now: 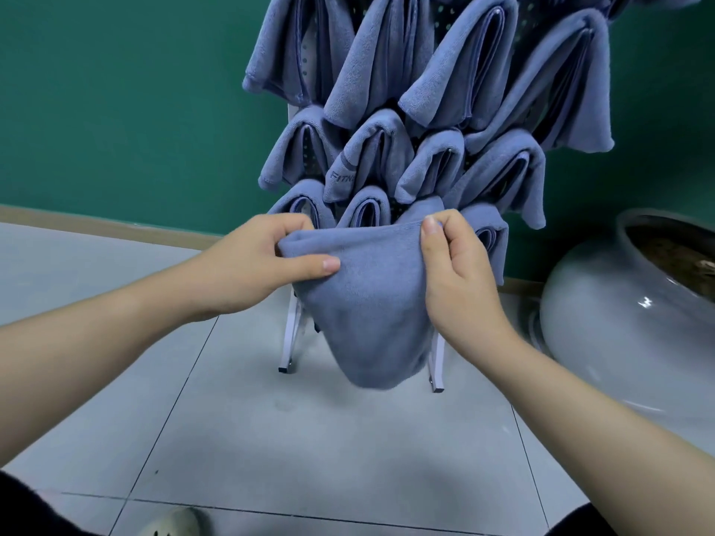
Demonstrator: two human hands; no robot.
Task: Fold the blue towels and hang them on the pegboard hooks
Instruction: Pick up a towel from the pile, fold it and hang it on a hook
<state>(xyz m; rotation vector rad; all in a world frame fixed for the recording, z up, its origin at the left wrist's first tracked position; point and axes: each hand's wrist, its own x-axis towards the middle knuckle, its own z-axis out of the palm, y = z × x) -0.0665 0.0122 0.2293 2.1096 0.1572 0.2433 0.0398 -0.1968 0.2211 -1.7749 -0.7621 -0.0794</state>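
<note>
A folded blue towel (371, 303) hangs between my two hands in front of the lowest row of the pegboard stand. My left hand (255, 261) pinches its upper left corner, thumb on the front. My right hand (452, 265) pinches the upper right corner. The towel's lower part droops to a rounded point above the floor. Behind it, several folded blue towels (390, 71) hang in rows on the white pegboard (305, 44), covering nearly all of it. The hooks are hidden by the cloth.
The stand's white legs (288, 342) rest on a grey tiled floor against a green wall. A large round white ceramic pot (619, 311) sits close on the right. My shoe (174, 524) shows at the bottom edge.
</note>
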